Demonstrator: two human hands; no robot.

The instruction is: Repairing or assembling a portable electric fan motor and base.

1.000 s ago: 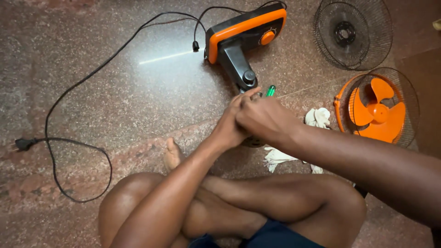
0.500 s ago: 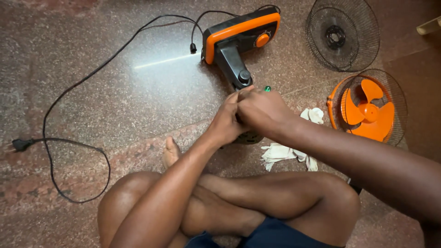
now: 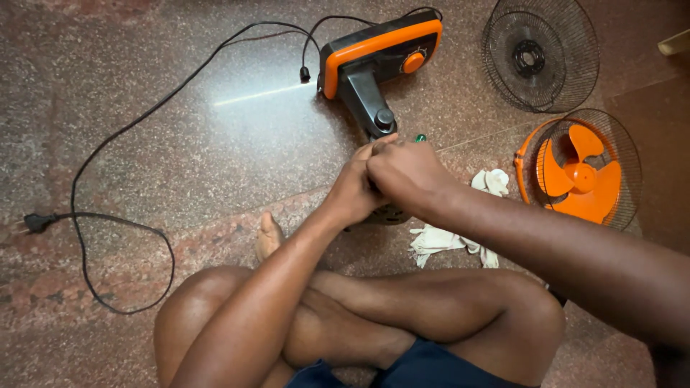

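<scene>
My left hand (image 3: 354,188) and my right hand (image 3: 407,174) are pressed together just below the neck of an orange and black fan base (image 3: 374,54). The green end of a screwdriver (image 3: 420,138) pokes out above my right hand, whose fingers are closed around it. A dark round fan part (image 3: 392,215) lies under both hands, mostly hidden, and my left hand is closed against it. My crossed legs fill the bottom of the view.
A black power cord (image 3: 122,136) runs from the base to a plug (image 3: 36,222) at the left. A black wire grille (image 3: 540,54) lies at top right. An orange blade in its guard (image 3: 578,172) sits at the right, and a white cloth (image 3: 445,237) lies by my knee.
Both hands stay clasped at the same spot by the fan neck. Only the view has shifted slightly.
</scene>
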